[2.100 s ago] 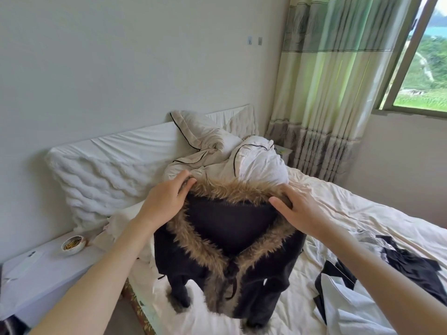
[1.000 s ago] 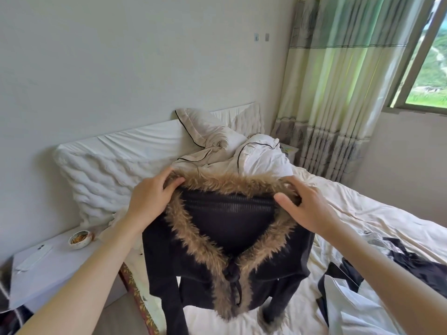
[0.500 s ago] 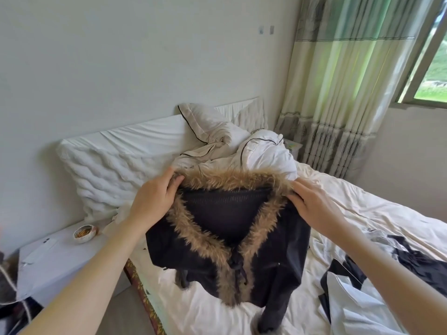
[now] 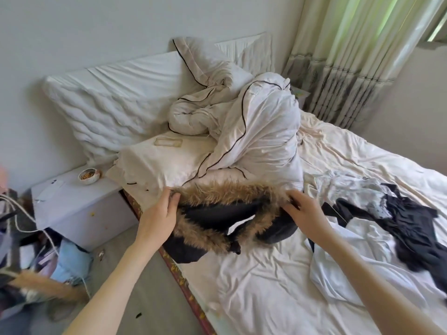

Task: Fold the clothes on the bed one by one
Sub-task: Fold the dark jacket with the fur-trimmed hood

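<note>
A black cardigan (image 4: 210, 213) with a brown fur collar lies crumpled on the bed (image 4: 261, 281), near its left edge. My left hand (image 4: 159, 216) pinches the left end of the fur collar between thumb and fingers. My right hand (image 4: 304, 216) grips the right end of the collar. To the right a heap of black and white clothes (image 4: 387, 226) is spread over the sheet.
A bunched white duvet (image 4: 246, 131) and a pillow (image 4: 159, 163) with a clear phone case fill the head of the bed. A white nightstand (image 4: 72, 201) with a small bowl (image 4: 88, 176) stands left. Bags and cables clutter the floor at the left.
The cardigan, held up hanging by its collar before, has come down onto the bed and bunched up. Both hands lowered with it. My view tilted downward.
</note>
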A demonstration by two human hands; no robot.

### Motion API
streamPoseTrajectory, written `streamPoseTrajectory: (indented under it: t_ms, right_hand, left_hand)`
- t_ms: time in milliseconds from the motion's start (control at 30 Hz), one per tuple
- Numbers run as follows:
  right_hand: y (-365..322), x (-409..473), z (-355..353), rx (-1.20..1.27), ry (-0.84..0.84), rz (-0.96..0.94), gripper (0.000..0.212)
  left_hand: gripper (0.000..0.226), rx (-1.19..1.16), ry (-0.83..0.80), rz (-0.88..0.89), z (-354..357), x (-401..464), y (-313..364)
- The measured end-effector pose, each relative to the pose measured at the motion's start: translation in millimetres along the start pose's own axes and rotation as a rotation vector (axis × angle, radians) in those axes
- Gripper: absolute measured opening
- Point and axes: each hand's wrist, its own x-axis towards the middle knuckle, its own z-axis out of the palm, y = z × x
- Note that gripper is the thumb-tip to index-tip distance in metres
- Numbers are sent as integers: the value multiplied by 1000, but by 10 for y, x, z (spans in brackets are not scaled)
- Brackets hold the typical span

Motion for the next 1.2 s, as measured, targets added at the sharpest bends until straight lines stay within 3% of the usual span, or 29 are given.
streamPoseTrajectory:
  t_ms: [67,167,233,433,600,833,1000,1200]
  right_hand:
    - [-39,-219,-6,40,-94,43,17]
    - [-174,-528,-25,63,-134,58,29]
    - [-304,-712,-26,98,-104,61,24]
    - [-708,-1136,-113,205,-18,56,36]
    - [-759,-1152,40,39,23,69,15]
    - [-264,-560,388,-265,-11,245,28]
    - [222,121,720,-223,39,299,35]
    - [1261,1303,1314,-237,-79,446,32]
  left_hand:
    - [17,-113,-103,-49,-9,-189,-95]
    - [59,-171,-267,-76,-98,-353,-234]
    - [74,-168,-302,-35,-194,-411,-254]
    - [26,-149,-189,215,-524,-642,-181]
    - [8,-168,-145,252,-543,-610,-288]
    - [32,50,-237,174,-137,-131,-512]
    - [37,165,-145,206,383,552,-689]
    - [39,158,-177,118,1443,1802,-1060]
